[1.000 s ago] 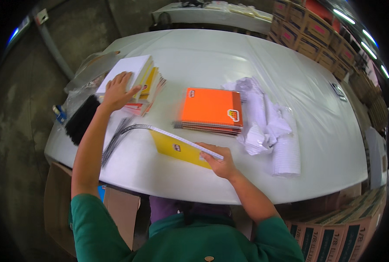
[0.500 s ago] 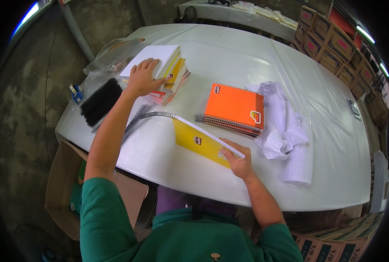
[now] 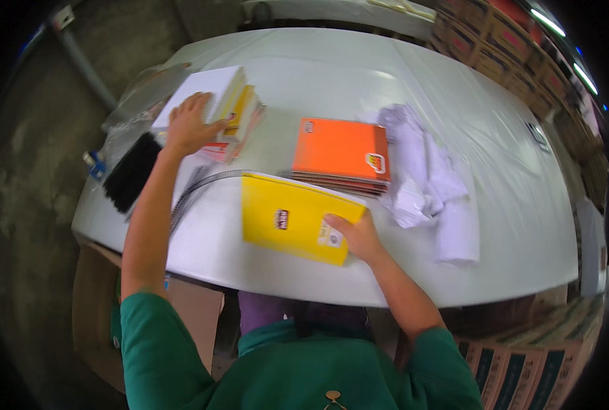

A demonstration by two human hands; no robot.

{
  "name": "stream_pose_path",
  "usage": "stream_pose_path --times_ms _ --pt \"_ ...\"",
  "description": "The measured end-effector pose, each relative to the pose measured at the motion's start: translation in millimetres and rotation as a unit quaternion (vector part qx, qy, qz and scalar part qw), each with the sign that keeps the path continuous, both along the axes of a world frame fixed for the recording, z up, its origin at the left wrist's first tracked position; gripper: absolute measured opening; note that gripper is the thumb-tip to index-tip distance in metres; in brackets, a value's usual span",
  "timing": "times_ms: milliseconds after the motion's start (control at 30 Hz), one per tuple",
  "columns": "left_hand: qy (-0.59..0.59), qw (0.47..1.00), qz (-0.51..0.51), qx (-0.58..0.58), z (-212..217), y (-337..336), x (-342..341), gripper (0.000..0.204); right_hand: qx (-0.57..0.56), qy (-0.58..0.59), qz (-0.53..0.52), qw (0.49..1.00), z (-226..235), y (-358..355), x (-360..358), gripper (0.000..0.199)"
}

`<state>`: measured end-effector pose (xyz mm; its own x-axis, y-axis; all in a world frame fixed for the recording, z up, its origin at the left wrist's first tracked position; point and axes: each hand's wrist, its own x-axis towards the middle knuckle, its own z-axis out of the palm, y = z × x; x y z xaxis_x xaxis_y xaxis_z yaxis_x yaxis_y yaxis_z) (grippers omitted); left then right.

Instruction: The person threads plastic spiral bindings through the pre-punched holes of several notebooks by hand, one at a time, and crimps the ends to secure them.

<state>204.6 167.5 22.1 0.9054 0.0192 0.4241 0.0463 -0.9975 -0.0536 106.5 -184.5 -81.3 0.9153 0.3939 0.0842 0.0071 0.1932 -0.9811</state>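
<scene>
A yellow-covered notebook (image 3: 267,217) hangs over the table's near side, gripped at its right end by my right hand (image 3: 359,236), thumb on the cover. From its upper left corner a dark wire spiral (image 3: 212,176) curves off to the left. My left hand (image 3: 194,124) rests with fingers apart on a stack of unbound notebooks (image 3: 215,83), white on top with yellow and red covers below. Right of the yellow notebook lies a pile of orange spiral notebooks (image 3: 342,147).
A bundle of black spirals (image 3: 132,172) and a blue tape dispenser (image 3: 94,164) lie at the left. Crumpled white wrapping (image 3: 420,171) sits right of the orange pile. An open carton (image 3: 92,301) stands below the table's left edge; cartons (image 3: 499,34) are stacked at the far right.
My right hand has turned the yellow notebook so that its cover faces up more. My left hand stays on the stack. The whole view has shifted slightly.
</scene>
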Motion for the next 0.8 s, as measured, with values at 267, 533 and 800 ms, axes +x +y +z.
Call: stream_pose_path --times_ms 267,533,800 --pt "-0.004 1.000 -0.006 -0.004 -5 -5 2 0.069 -0.019 0.015 -0.116 0.993 -25 -5 12 0.045" --pt "-0.018 1.000 0.001 -0.005 -2 2 -6 0.068 -0.513 -0.161 -0.478 0.695 78 -137 8 0.077" --pt "-0.028 0.999 -0.011 -0.027 -3 4 -5 0.067 -0.480 0.052 -0.281 0.829 53 -215 4 0.103"
